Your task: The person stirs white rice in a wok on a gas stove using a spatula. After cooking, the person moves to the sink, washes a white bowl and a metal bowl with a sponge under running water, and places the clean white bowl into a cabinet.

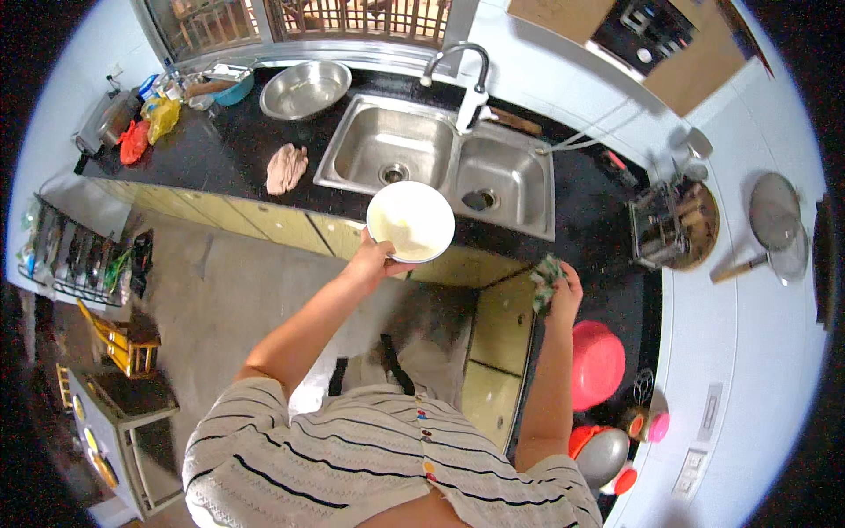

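My left hand (376,255) grips the near left rim of a white bowl (411,221), held in front of the double sink's edge. Its pale inside faces up; whether anything lies in it I cannot tell. Out to the right, my right hand (566,289) is closed around a crumpled green and white cloth (547,282) at the edge of the black counter. Beyond the bowl is the stainless steel double sink (324,172), with a dark drain in each basin. A black and white faucet (475,88) rises behind it.
Left of the sink lies a pinkish cloth (287,169), with a wide metal basin (305,90) behind it. A red plastic basin (598,365) stands near my right forearm. A rack (656,224) is against the right wall. Yellow cabinets (273,220) run under the counter.
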